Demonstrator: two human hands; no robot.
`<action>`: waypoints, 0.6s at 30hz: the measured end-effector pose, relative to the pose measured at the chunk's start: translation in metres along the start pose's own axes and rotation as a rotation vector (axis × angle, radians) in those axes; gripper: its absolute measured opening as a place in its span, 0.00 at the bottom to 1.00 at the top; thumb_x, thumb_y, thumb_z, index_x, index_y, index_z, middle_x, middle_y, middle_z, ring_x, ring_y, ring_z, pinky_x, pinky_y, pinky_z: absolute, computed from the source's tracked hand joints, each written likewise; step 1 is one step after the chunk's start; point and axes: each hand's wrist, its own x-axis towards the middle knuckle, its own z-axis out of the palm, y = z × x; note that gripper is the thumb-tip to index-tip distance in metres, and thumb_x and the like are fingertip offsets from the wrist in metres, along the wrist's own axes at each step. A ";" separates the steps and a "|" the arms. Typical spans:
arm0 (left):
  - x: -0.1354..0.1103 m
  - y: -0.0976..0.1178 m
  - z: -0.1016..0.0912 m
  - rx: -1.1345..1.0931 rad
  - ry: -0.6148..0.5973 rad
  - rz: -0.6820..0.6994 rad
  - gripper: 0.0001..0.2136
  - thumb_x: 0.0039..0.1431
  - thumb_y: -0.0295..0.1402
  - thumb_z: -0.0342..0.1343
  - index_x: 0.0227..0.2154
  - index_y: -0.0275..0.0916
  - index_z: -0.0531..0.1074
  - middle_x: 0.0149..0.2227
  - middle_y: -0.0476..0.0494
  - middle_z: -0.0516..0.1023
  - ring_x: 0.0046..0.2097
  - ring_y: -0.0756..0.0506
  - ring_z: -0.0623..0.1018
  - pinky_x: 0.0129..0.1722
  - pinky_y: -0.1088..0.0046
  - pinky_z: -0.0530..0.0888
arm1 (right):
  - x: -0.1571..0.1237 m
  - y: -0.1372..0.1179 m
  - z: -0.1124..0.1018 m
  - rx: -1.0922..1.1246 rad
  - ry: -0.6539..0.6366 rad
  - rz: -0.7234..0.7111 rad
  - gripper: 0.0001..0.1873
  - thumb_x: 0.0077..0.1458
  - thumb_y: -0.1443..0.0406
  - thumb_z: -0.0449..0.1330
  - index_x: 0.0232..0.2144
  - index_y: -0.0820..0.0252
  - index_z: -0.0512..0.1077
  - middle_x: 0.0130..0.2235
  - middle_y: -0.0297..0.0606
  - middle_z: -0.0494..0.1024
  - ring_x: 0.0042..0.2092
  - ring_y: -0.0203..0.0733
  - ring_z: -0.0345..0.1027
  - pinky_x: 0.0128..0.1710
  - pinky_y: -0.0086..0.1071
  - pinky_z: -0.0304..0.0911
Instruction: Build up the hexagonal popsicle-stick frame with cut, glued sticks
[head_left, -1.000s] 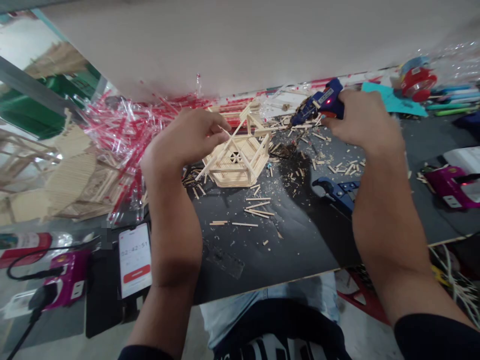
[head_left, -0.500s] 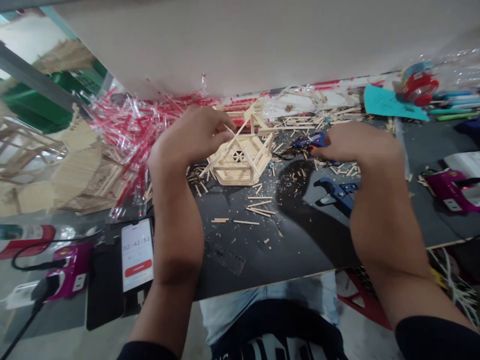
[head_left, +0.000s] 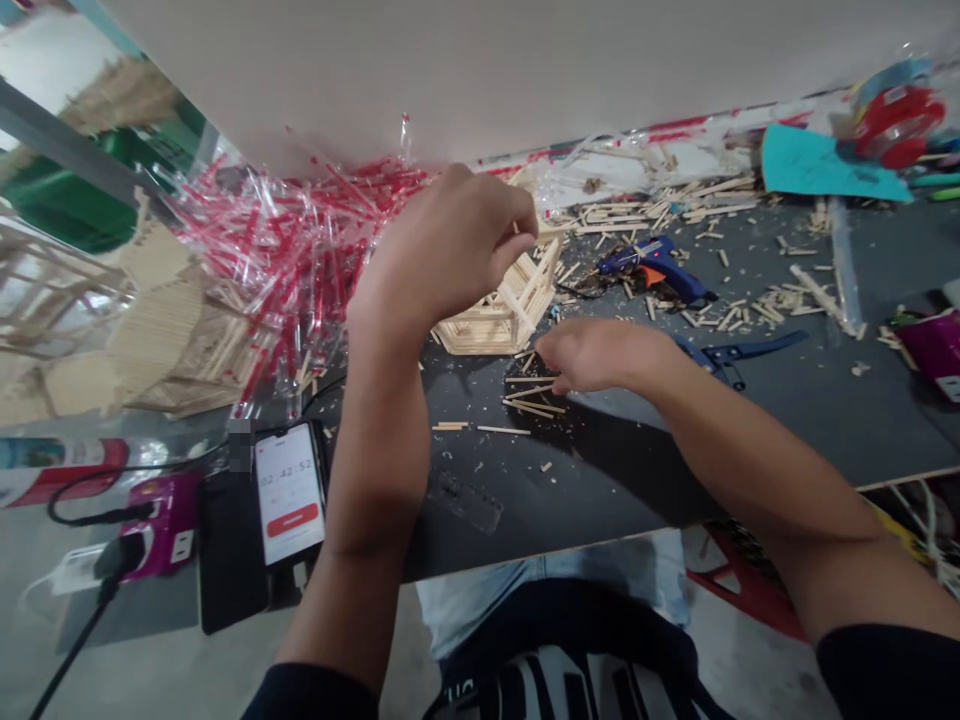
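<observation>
Meanwhile, the left hand (head_left: 442,245) pinched a thin wooden stick (head_left: 546,232) above the stick-built house model (head_left: 499,325) at frame centre; the right hand (head_left: 604,360), fingers pressed together, sat just above loose sticks (head_left: 532,398).

Off-white panel (head_left: 450,70) beyond a dark worktable (head_left: 795,420), pale floor (head_left: 750,670) and red stool (head_left: 739,585) below.

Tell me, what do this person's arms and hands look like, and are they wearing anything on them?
The left hand and right hand are bare, with no gloves, and no ring or watch shows. The forearms are bare too, with no cables or straps. Near the bottom of the view, each arm disappears into a plain black fabric sleeve: the left sleeve and the right sleeve.
</observation>
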 end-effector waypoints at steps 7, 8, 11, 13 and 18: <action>0.005 -0.009 0.005 0.013 -0.006 0.067 0.16 0.71 0.40 0.52 0.50 0.47 0.85 0.44 0.40 0.89 0.56 0.32 0.82 0.60 0.53 0.74 | 0.007 0.011 0.011 0.023 0.063 -0.110 0.09 0.54 0.75 0.62 0.29 0.56 0.75 0.37 0.42 0.80 0.40 0.47 0.75 0.41 0.38 0.66; 0.006 -0.011 0.006 0.008 -0.007 0.070 0.16 0.71 0.40 0.52 0.49 0.48 0.85 0.44 0.41 0.89 0.57 0.32 0.81 0.59 0.53 0.74 | 0.007 0.011 0.010 0.028 0.070 -0.125 0.09 0.53 0.75 0.62 0.28 0.56 0.75 0.37 0.43 0.81 0.40 0.47 0.75 0.41 0.38 0.67; 0.008 -0.012 0.007 0.035 -0.011 0.080 0.15 0.72 0.40 0.52 0.47 0.49 0.85 0.42 0.43 0.89 0.56 0.33 0.81 0.59 0.55 0.74 | 0.004 0.008 0.007 0.005 0.056 -0.122 0.10 0.51 0.76 0.61 0.29 0.58 0.77 0.39 0.46 0.82 0.40 0.48 0.76 0.40 0.39 0.67; 0.009 -0.011 0.007 0.065 -0.014 0.085 0.14 0.72 0.39 0.53 0.46 0.47 0.85 0.41 0.44 0.89 0.55 0.35 0.82 0.59 0.56 0.74 | 0.000 0.007 0.004 -0.033 0.026 -0.117 0.11 0.51 0.77 0.61 0.30 0.59 0.77 0.40 0.47 0.83 0.41 0.48 0.76 0.40 0.38 0.67; 0.009 -0.007 0.005 0.082 -0.024 0.092 0.13 0.70 0.36 0.54 0.46 0.45 0.85 0.42 0.43 0.89 0.53 0.37 0.81 0.59 0.56 0.74 | -0.008 0.019 -0.008 -0.011 0.020 -0.127 0.11 0.52 0.77 0.60 0.28 0.57 0.75 0.33 0.42 0.81 0.37 0.46 0.74 0.39 0.39 0.65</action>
